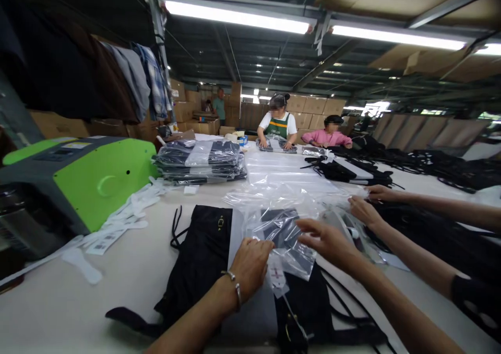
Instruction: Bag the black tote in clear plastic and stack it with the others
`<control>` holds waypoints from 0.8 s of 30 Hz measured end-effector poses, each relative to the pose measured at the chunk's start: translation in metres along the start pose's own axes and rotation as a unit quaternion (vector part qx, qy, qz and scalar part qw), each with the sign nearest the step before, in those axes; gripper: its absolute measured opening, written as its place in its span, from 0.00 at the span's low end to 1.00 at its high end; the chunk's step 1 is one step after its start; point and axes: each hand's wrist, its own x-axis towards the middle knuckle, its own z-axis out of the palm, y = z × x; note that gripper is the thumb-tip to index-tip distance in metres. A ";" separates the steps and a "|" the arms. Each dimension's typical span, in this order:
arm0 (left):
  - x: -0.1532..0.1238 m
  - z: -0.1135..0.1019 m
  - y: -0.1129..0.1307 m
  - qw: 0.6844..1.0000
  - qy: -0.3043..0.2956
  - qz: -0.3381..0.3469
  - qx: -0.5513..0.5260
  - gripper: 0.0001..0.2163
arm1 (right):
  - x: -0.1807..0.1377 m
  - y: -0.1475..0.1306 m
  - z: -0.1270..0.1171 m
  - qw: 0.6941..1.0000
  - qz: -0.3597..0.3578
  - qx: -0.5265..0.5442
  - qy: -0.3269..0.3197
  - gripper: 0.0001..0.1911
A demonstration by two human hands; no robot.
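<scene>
A folded black garment (203,255) with straps and a gold buckle lies on the table before me, a grey sheet (250,312) along its middle. A clear plastic bag (289,239) covers part of it. My left hand (250,268), with a bracelet on the wrist, has its fingers curled at the bag's near left edge. A white hang tag (277,275) rests just below those fingertips. My right hand (326,242) is over the bag's right side, fingers apart and holding nothing; I cannot tell whether they touch it.
A co-worker's hands (366,208) reach in from the right to the plastic beside my bag. A green machine (105,181) with white label strips (129,208) stands left. Bagged garments (201,161) are stacked behind. More black garments (352,171) lie back right. Two people work opposite.
</scene>
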 end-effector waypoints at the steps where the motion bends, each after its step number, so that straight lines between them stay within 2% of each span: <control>1: 0.001 0.000 -0.001 1.000 0.009 -0.002 -0.023 0.17 | -0.009 -0.016 0.010 0.998 -0.019 0.017 -0.056 0.25; 2: 0.002 0.000 -0.001 0.999 0.023 0.000 -0.036 0.15 | -0.016 -0.030 0.020 0.995 -0.031 0.025 -0.091 0.27; 4: 0.004 0.000 0.002 0.997 0.061 0.023 -0.033 0.10 | -0.024 -0.052 0.036 0.993 -0.040 0.013 -0.110 0.30; 5: 0.005 -0.001 0.004 0.995 0.086 0.043 -0.023 0.08 | -0.024 -0.059 0.041 0.993 -0.040 -0.004 -0.108 0.27; 8: 0.000 -0.007 0.011 0.980 0.175 0.089 0.006 0.08 | -0.018 -0.067 0.046 0.992 -0.031 -0.066 -0.101 0.09; 10: -0.012 -0.013 0.012 0.971 0.226 0.083 0.000 0.08 | -0.014 -0.067 0.043 0.989 -0.044 -0.095 -0.106 0.03; 11: -0.019 -0.015 0.011 0.969 0.240 0.059 -0.015 0.06 | -0.013 -0.066 0.040 0.987 -0.054 -0.101 -0.109 0.03; 13: -0.034 -0.017 0.007 0.968 0.234 -0.039 -0.083 0.06 | -0.014 -0.064 0.037 0.987 -0.075 -0.093 -0.107 0.04; 15: -0.045 -0.014 0.003 0.952 0.161 -0.152 -0.212 0.12 | -0.017 -0.063 0.038 0.989 -0.098 -0.065 -0.086 0.04; 17: -0.048 -0.008 0.002 0.896 0.058 -0.222 -0.380 0.16 | -0.018 -0.063 0.041 0.990 -0.119 -0.033 -0.062 0.06; 19: -0.043 -0.001 0.005 0.811 -0.006 -0.243 -0.532 0.21 | -0.019 -0.064 0.046 0.992 -0.111 -0.015 -0.061 0.06; 22: -0.029 0.007 0.016 0.697 -0.005 -0.246 -0.674 0.27 | -0.019 -0.066 0.050 0.991 -0.090 -0.034 -0.088 0.04; 24: -0.020 0.010 0.023 0.653 0.017 -0.253 -0.713 0.28 | -0.020 -0.066 0.050 0.984 -0.103 -0.089 -0.112 0.07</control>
